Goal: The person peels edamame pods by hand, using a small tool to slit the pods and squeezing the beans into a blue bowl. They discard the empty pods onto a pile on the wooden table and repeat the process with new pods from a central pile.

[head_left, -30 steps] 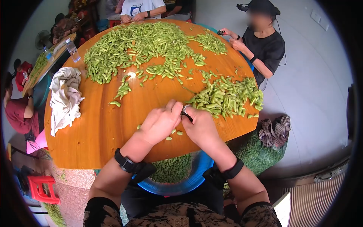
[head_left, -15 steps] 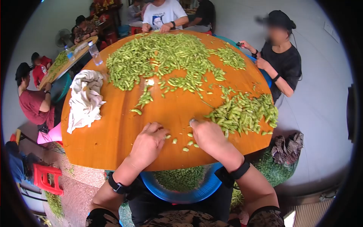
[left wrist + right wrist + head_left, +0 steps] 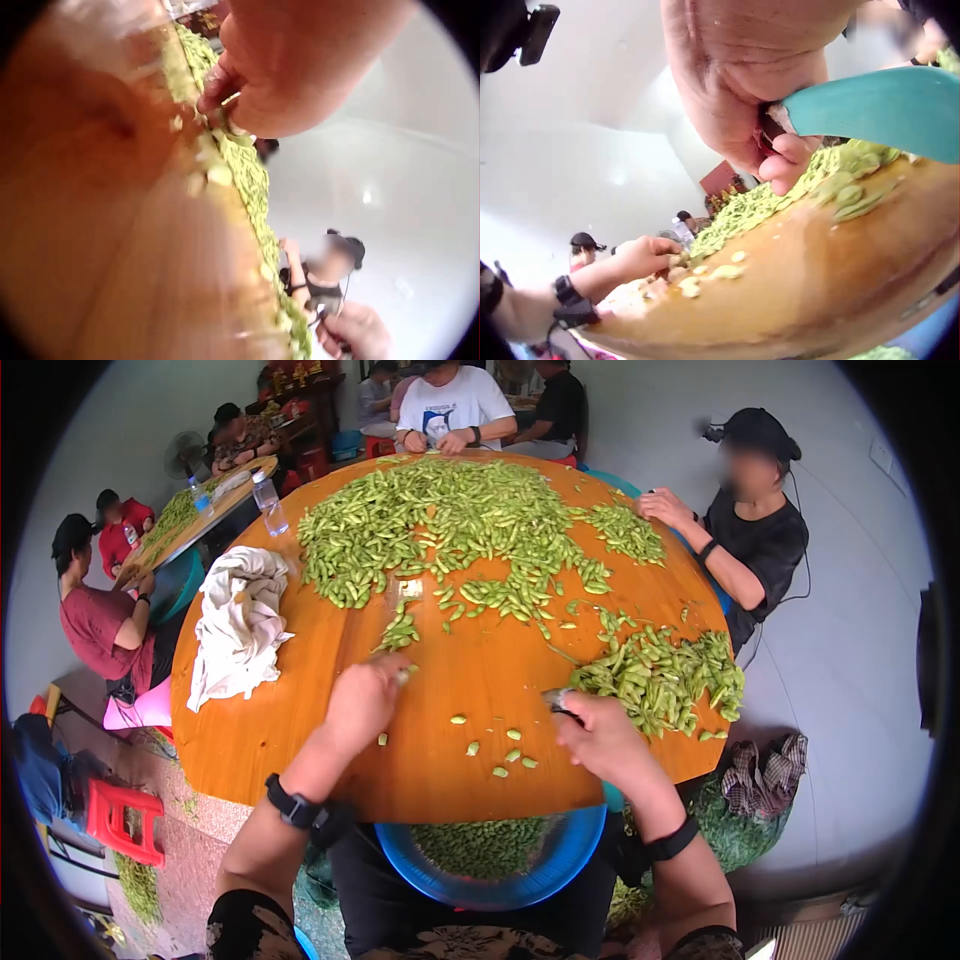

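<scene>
My left hand (image 3: 360, 702) pinches a green soybean pod (image 3: 406, 674) over the wooden table (image 3: 330, 760), beside a few pods lying below the big heap. My right hand (image 3: 612, 740) grips a tool whose metallic tip (image 3: 556, 700) points toward the left hand in the head view. A teal handle (image 3: 877, 105) sticks out from that palm in the right wrist view; the fingers hide the tool's middle. Several short pods (image 3: 472, 748) lie scattered between the hands. Right beside the right hand is a smaller heap of pods (image 3: 660, 680).
A large heap of pods (image 3: 450, 520) covers the table's far half. A crumpled white cloth (image 3: 240, 625) and a water bottle (image 3: 268, 502) stand at the left. Below the near edge is a blue basin (image 3: 560, 865) holding green pods. A person (image 3: 755, 530) sits at the right.
My hands were together around the tool, then came down near the loose pods. Now they are farther apart, the left higher up with a pod between its fingers.
</scene>
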A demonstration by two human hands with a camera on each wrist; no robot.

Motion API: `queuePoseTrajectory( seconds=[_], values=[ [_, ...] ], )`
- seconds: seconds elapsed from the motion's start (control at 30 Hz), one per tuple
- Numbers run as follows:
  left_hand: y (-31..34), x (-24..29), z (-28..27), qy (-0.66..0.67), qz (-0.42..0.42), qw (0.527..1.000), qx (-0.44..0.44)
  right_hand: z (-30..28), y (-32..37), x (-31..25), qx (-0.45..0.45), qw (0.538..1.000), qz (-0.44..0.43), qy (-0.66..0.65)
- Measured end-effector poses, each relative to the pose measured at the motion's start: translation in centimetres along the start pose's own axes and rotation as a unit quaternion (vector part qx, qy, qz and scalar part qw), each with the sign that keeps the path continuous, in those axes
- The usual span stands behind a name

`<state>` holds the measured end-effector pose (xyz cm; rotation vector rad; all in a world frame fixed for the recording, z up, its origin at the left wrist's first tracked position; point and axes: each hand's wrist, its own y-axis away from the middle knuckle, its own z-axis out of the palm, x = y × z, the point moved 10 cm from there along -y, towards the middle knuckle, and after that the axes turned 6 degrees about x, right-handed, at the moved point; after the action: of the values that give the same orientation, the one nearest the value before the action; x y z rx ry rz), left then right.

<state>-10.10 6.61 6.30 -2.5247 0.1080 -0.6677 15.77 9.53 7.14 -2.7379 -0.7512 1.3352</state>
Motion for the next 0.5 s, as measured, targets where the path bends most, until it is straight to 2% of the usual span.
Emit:
queuePoseTrajectory(
  seconds=[0.03, 0.07, 0.1, 0.13, 0.23, 0.3, 0.43, 0.5],
  values=[
    [0.3, 2.1, 0.7, 0.096, 0.019, 0.995, 0.002, 1.7, 0.5, 1.0, -0.06, 0.984, 0.106, -0.131],
    [1.3, 2.8, 2.8, 0.193, -0.093, 0.974, -0.075, 2.1, 0.6, 0.6, -0.056, 0.984, 0.11, -0.129],
    [1.7, 5.2, 3.7, 0.321, -0.114, 0.936, -0.089, 3.1, 1.0, 0.7, -0.068, 0.968, 0.158, -0.183],
    [1.7, 7.5, 4.0, 0.321, -0.093, 0.936, -0.114, 4.0, 1.3, 0.8, -0.079, 0.947, 0.204, -0.237],
    [1.9, 10.2, 5.6, 0.286, -0.028, 0.949, -0.126, 4.6, 1.8, 0.6, -0.081, 0.928, 0.213, -0.295],
    [1.6, 12.0, 5.2, 0.233, 0.049, 0.967, -0.086, 4.3, 2.2, 1.2, -0.064, 0.926, 0.212, -0.306],
    [1.5, 13.5, 5.5, 0.19, 0.087, 0.975, -0.076, 3.2, 2.9, 2.0, -0.04, 0.913, 0.215, -0.344],
    [1.4, 13.4, 6.7, 0.166, 0.073, 0.976, -0.117, 2.9, 3.3, 2.4, -0.033, 0.904, 0.225, -0.363]
  ],
)
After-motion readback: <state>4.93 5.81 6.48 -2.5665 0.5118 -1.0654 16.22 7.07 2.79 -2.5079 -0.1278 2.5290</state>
